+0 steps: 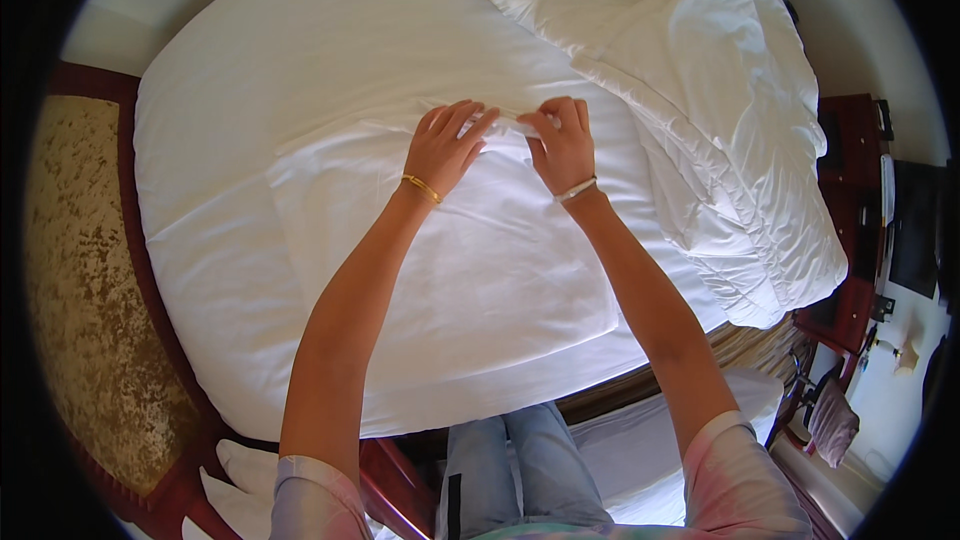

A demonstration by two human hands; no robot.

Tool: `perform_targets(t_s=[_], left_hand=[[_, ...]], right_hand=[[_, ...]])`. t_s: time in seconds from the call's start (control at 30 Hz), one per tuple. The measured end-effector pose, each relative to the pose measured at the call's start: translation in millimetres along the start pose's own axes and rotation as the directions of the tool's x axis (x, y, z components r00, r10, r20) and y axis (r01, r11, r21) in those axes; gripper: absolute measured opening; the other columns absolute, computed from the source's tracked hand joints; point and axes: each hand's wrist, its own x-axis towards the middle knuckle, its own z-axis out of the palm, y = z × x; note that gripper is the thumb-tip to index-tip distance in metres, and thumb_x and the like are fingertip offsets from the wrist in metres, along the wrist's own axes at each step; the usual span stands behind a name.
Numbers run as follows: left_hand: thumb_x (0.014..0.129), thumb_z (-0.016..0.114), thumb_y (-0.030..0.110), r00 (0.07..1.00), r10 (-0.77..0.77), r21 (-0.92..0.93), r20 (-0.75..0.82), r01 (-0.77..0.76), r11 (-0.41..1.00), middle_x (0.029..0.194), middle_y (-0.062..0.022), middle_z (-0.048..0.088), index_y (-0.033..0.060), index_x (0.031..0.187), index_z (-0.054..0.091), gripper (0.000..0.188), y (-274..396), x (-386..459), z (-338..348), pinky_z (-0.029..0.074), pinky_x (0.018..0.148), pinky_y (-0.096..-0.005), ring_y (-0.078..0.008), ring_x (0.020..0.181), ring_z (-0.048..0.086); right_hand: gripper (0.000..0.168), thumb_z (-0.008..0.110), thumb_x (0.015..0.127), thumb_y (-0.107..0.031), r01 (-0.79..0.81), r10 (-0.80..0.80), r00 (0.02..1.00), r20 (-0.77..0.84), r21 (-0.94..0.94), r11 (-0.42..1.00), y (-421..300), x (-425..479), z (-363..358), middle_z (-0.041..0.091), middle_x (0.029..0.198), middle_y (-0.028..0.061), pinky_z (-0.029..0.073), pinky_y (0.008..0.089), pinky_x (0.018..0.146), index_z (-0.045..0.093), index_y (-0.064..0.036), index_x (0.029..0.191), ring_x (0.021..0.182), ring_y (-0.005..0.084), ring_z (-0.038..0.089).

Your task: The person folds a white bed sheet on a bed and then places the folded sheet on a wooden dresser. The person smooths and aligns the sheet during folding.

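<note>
A folded white cloth [450, 262], perhaps a sheet or pillowcase, lies flat on the white bed sheet [217, 127]. At its far edge my left hand [446, 146], with a gold-coloured bracelet at the wrist, has fabric between thumb and fingers. My right hand [562, 142], wearing a pale bracelet, pinches the same edge a short way to the right. Between the two hands the fabric is bunched and slightly raised. Fingers partly hide the gripped edge.
A white duvet [705, 112] lies heaped over the bed's right side. The wooden headboard [90, 277] with a gold-patterned panel stands at left. White pillows [247, 469] sit at lower left. A dark red cabinet [844, 217] and a chair with a cushion [832, 420] are at right.
</note>
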Motion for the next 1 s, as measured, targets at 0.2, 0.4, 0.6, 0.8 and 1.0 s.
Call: perform_targets(t_s=[0.2, 0.4, 0.6, 0.8, 1.0], left_hand=[[0.072, 0.065, 0.006, 0.999, 0.003, -0.006, -0.037, -0.003, 1.000, 0.108, -0.0003, 0.057, 0.0145, 0.111, 0.056, 0.041, 7, 27, 28, 0.039, 0.091, -0.0372, -0.0205, 0.100, 0.053], [0.067, 0.065, 0.002, 0.998, -0.006, -0.078, 0.063, 0.011, 0.997, 0.101, -0.0002, 0.060, 0.0103, 0.099, 0.056, 0.034, 11, 23, 37, 0.040, 0.088, -0.0363, -0.0214, 0.096, 0.055], [0.064, 0.060, 0.001, 0.989, 0.107, -0.078, 0.099, -0.100, 0.992, 0.092, -0.0003, 0.062, 0.0108, 0.092, 0.061, 0.030, -3, -1, 4, 0.040, 0.088, -0.0363, -0.0187, 0.090, 0.058], [0.065, 0.058, 0.000, 0.911, 0.161, 0.028, 0.379, -0.186, 0.982, 0.097, -0.0023, 0.063, 0.0095, 0.093, 0.061, 0.030, -50, -61, -104, 0.041, 0.092, -0.0386, -0.0197, 0.093, 0.059], [0.064, 0.064, 0.007, 0.843, 0.103, 0.041, 0.528, -0.147, 0.988, 0.094, -0.0031, 0.064, 0.0100, 0.090, 0.061, 0.026, -72, -100, -183, 0.044, 0.088, -0.0382, -0.0212, 0.090, 0.060]], right_hand=[[0.025, 0.063, 0.062, 0.005, -0.085, 0.084, 0.994, -0.063, -0.014, 0.996, 26, 4, 20, 0.051, 0.086, 0.0049, 0.045, 0.0351, 0.069, 0.061, -0.010, 0.081, 0.083, 0.0260, 0.049], [0.022, 0.064, 0.060, 0.002, -0.268, 0.272, 0.961, -0.057, 0.074, 0.961, 23, -22, 25, 0.052, 0.080, 0.0042, 0.041, 0.0366, 0.069, 0.059, -0.010, 0.078, 0.080, 0.0271, 0.048], [0.026, 0.060, 0.052, 0.002, -0.126, 0.120, 0.991, 0.057, 0.133, 0.983, -45, -55, -8, 0.050, 0.073, 0.0049, 0.036, 0.0392, 0.069, 0.055, -0.013, 0.073, 0.080, 0.0259, 0.051], [0.031, 0.066, 0.047, 0.000, -0.180, 0.061, 0.971, 0.233, 0.533, 0.827, -135, -89, -70, 0.057, 0.091, 0.0132, 0.038, 0.0518, 0.097, 0.055, -0.005, 0.075, 0.099, 0.0286, 0.056], [0.023, 0.068, 0.058, 0.001, -0.290, 0.046, 0.923, 0.381, 0.612, 0.736, -195, -106, -158, 0.062, 0.103, 0.0151, 0.053, 0.0368, 0.069, 0.054, -0.004, 0.076, 0.083, 0.0294, 0.062]])
